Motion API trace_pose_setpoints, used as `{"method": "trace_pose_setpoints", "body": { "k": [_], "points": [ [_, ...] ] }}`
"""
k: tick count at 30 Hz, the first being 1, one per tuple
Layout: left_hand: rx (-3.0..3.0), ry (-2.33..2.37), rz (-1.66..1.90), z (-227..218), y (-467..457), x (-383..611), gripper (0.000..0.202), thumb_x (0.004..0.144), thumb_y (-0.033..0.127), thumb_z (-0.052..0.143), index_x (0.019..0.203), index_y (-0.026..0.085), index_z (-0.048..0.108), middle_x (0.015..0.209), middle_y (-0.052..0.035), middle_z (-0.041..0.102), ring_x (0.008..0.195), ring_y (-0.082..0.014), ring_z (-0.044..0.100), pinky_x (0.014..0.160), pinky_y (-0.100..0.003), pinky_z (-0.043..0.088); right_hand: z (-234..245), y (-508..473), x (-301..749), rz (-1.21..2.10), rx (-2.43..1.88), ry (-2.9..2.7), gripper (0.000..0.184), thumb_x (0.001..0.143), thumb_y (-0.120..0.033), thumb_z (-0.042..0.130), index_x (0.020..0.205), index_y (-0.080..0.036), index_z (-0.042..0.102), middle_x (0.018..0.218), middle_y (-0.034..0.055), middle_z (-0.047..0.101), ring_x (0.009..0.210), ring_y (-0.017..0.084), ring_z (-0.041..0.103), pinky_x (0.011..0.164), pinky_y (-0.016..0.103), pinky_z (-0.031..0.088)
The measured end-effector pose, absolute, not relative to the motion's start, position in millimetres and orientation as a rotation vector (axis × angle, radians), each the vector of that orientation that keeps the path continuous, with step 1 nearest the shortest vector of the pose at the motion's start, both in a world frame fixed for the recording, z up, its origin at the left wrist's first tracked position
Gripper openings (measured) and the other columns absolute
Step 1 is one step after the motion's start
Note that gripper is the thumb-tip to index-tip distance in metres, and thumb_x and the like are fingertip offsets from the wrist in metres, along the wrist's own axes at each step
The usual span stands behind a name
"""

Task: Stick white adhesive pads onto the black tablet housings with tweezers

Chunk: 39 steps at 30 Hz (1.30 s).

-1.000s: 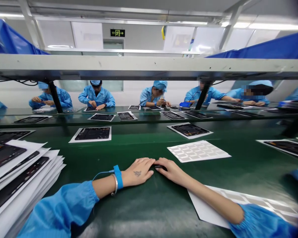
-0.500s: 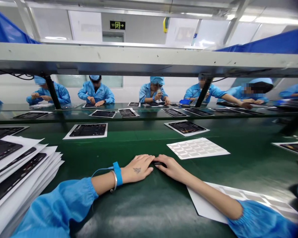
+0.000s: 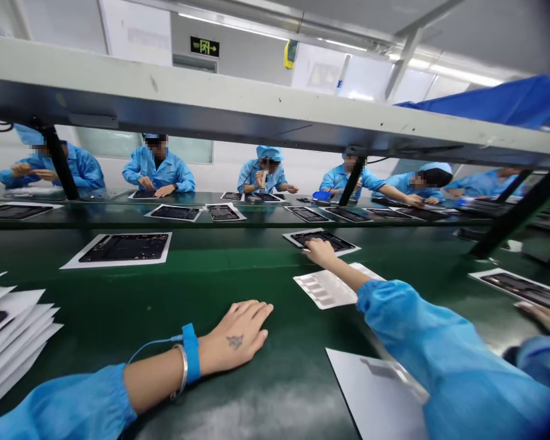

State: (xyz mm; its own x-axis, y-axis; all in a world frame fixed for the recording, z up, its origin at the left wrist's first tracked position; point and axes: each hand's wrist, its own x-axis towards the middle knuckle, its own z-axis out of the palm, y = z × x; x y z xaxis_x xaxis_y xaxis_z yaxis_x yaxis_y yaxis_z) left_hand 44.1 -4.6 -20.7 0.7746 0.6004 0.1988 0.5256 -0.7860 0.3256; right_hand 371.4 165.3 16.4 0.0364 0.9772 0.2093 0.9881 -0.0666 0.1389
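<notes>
My left hand point(image 3: 236, 336) lies flat on the green belt point(image 3: 201, 287), fingers stretched out, holding nothing. A blue strap and a metal bangle circle its wrist. My right arm in a blue sleeve reaches far forward. My right hand point(image 3: 318, 249) rests on the near edge of a white sheet carrying a black device panel point(image 3: 323, 239); its fingers are mostly hidden from here. Under that arm lies a white sheet of stickers point(image 3: 323, 288).
A stack of white sheets with black panels point(image 3: 9, 330) sits at the left. Another panel on its sheet point(image 3: 123, 248) lies ahead on the belt. A white sheet point(image 3: 376, 397) lies near my right elbow. Another person's hand point(image 3: 547, 318) is at the right. Workers in blue sit opposite, beyond a metal shelf point(image 3: 256, 116).
My right hand left its place beside the left hand and reached forward to the panel sheet on the belt. The view swung right and tilted. My left hand stayed flat.
</notes>
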Motion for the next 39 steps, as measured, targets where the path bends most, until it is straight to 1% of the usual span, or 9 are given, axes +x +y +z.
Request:
{"method": "trace_pose_setpoints", "body": {
  "k": [6, 13, 18, 21, 23, 25, 28, 33, 39],
  "points": [
    [2.732, 0.859, 0.492, -25, -4, 47, 0.043, 0.101, 0.028, 0.039, 0.142, 0.016, 0.041, 0.146, -0.0118, 0.047, 0.137, -0.0271, 0.039, 0.112, -0.046, 0.035, -7, 203, 390, -0.473, -2.454, -2.086, 0.035, 0.094, -0.035, 0.060, 0.124, -0.017, 0.059, 0.125, 0.0097, 0.061, 0.105, 0.023, 0.063, 0.088, 0.045, 0.054],
    [2.744, 0.848, 0.546, -30, -4, 43, 0.040, 0.100, 0.029, 0.040, 0.138, 0.018, 0.044, 0.140, -0.0109, 0.051, 0.131, -0.0252, 0.045, 0.106, -0.044, 0.040, -5, 194, 366, -0.507, -2.341, -2.239, 0.035, 0.093, -0.035, 0.062, 0.122, -0.016, 0.060, 0.123, 0.0098, 0.062, 0.104, 0.023, 0.063, 0.087, 0.044, 0.054],
    [2.920, 1.043, 0.735, -33, 13, 41, 0.053, 0.098, 0.026, 0.041, 0.148, 0.014, 0.030, 0.155, -0.0134, 0.033, 0.144, -0.0280, 0.026, 0.117, -0.043, 0.028, 12, 140, 316, -0.426, -2.013, -2.418, 0.015, 0.093, -0.014, 0.052, 0.102, -0.012, 0.064, 0.108, 0.0136, 0.067, 0.103, 0.024, 0.064, 0.087, 0.036, 0.050],
    [3.143, 1.184, 0.736, -24, 26, 39, 0.058, 0.096, 0.020, 0.042, 0.151, 0.012, 0.023, 0.159, -0.0146, 0.023, 0.147, -0.0289, 0.020, 0.118, -0.044, 0.024, 13, 83, 280, -0.298, -1.718, -2.544, 0.018, 0.085, -0.005, 0.051, 0.093, -0.016, 0.063, 0.103, 0.0132, 0.068, 0.104, 0.025, 0.063, 0.087, 0.030, 0.045],
    [3.292, 1.224, 0.534, -12, 24, 39, 0.050, 0.098, 0.016, 0.038, 0.147, 0.012, 0.031, 0.149, -0.0159, 0.040, 0.139, -0.0274, 0.036, 0.109, -0.041, 0.035, 16, 38, 262, -0.194, -1.572, -2.571, 0.019, 0.082, -0.004, 0.051, 0.089, -0.018, 0.062, 0.096, 0.0101, 0.068, 0.095, 0.022, 0.063, 0.083, 0.029, 0.045],
    [3.386, 1.156, 0.310, 4, 10, 39, 0.036, 0.100, 0.014, 0.034, 0.132, 0.012, 0.048, 0.123, -0.0146, 0.059, 0.116, -0.0257, 0.055, 0.092, -0.039, 0.045, 27, -7, 255, -0.045, -1.339, -2.553, 0.019, 0.081, -0.006, 0.050, 0.087, -0.020, 0.061, 0.089, 0.0090, 0.067, 0.086, 0.022, 0.061, 0.078, 0.031, 0.045],
    [3.483, 0.980, 0.187, 31, -31, 39, 0.026, 0.098, 0.012, 0.036, 0.114, 0.015, 0.057, 0.099, -0.0114, 0.061, 0.092, -0.0254, 0.059, 0.074, -0.037, 0.046, 58, -68, 268, 0.315, -1.141, -2.382, 0.017, 0.089, -0.027, 0.052, 0.098, -0.022, 0.066, 0.094, 0.0083, 0.068, 0.087, 0.023, 0.062, 0.080, 0.034, 0.046],
    [3.497, 1.034, 0.117, 44, -116, 25, 0.030, 0.083, 0.001, 0.046, 0.106, 0.018, 0.057, 0.089, -0.0087, 0.057, 0.076, -0.0243, 0.056, 0.063, -0.035, 0.043, 90, -138, 326, 0.424, -1.392, -1.835, 0.053, 0.087, -0.069, 0.046, 0.093, -0.026, 0.075, 0.096, 0.0058, 0.069, 0.099, 0.026, 0.061, 0.090, 0.038, 0.044],
    [3.287, 0.750, 0.120, 22, -173, 7, 0.015, 0.090, 0.021, 0.053, 0.101, 0.023, 0.062, 0.077, -0.0044, 0.059, 0.060, -0.0189, 0.054, 0.050, -0.029, 0.034, 45, -173, 409, 0.452, -1.676, -1.282, 0.066, 0.080, -0.081, 0.044, 0.062, -0.023, 0.071, 0.059, 0.0041, 0.055, 0.058, 0.018, 0.050, 0.064, 0.036, 0.041]
  ]
}}
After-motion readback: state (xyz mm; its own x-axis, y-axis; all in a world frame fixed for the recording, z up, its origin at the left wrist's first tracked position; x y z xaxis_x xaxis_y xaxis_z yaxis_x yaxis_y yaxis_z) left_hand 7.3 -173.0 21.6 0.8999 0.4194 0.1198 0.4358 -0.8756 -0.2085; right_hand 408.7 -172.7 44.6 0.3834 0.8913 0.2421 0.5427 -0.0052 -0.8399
